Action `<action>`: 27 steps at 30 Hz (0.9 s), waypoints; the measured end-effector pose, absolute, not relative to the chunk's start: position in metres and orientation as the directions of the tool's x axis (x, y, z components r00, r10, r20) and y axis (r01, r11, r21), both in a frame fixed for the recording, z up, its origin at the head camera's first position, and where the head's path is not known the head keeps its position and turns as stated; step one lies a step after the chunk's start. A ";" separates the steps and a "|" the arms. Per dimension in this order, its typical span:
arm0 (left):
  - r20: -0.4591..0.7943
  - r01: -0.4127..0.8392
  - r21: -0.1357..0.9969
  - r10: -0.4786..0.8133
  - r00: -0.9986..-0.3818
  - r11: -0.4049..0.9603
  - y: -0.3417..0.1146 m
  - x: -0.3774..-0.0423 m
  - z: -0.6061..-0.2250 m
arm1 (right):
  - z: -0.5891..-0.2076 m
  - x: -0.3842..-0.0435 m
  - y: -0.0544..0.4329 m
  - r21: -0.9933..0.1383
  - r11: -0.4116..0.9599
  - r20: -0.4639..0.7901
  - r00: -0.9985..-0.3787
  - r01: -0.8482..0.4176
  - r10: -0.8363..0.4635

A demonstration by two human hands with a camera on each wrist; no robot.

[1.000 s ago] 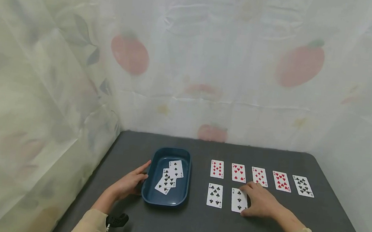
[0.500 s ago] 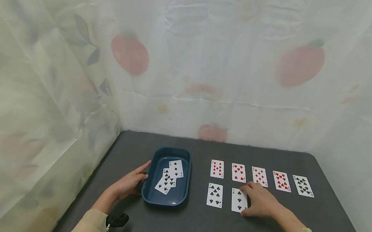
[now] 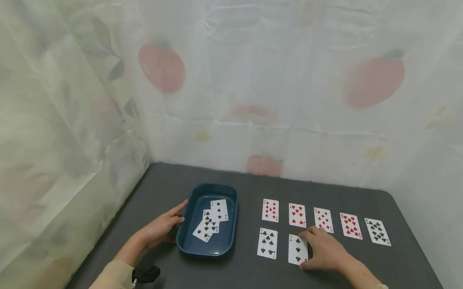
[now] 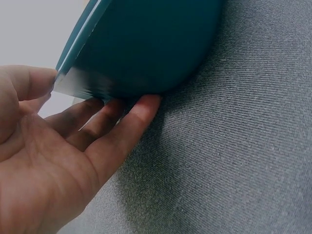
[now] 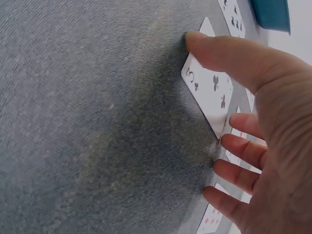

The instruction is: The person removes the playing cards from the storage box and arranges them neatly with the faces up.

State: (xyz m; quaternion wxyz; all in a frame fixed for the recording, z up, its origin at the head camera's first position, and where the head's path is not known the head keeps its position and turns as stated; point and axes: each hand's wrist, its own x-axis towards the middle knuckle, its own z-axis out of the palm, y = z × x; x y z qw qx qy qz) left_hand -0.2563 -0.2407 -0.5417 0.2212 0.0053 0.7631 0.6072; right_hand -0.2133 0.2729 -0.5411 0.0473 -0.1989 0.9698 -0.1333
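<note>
A dark blue oblong tray (image 3: pixel 183 244) stands at the left of the dark table, with overlapping black-suit playing cards (image 3: pixel 218 210) inside. My left hand (image 3: pixel 160 230) rests against the tray's left side. Its thumb touches the rim and its fairly straight fingers (image 4: pixel 124 131) lie along the outer wall, low down near the cloth. My right hand (image 3: pixel 323 251) pinches a clubs playing card (image 3: pixel 294 255) lying flat in the near row. The thumb presses on the card's near corner, and the bent fingers are at its far edge; part of the card is hidden by the hand.
A second clubs card (image 3: pixel 267 243) lies left of the pinched one. Behind them runs a row with red cards (image 3: pixel 270 210) and, at its right end, a black card (image 3: pixel 377 231). Printed translucent sheeting (image 3: pixel 231 144) walls in the table (image 3: pixel 243 285) behind and at the sides.
</note>
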 end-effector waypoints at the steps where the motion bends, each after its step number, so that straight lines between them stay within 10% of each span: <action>1: -0.331 -0.260 0.929 0.277 -0.902 0.263 -0.241 -0.256 -0.542 | -0.540 -0.214 0.272 -0.276 0.886 -0.031 -0.918 -0.372 -0.396; 16: -0.334 -0.259 0.924 0.267 -0.904 0.280 -0.238 -0.254 -0.540 | -0.494 -0.248 0.173 -0.279 0.757 0.184 -0.806 -0.591 -0.562; 27: -0.328 -0.252 0.928 0.278 -0.903 0.276 -0.230 -0.253 -0.539 | -0.489 -0.256 0.047 -0.030 0.733 -0.119 -0.726 -0.680 -0.678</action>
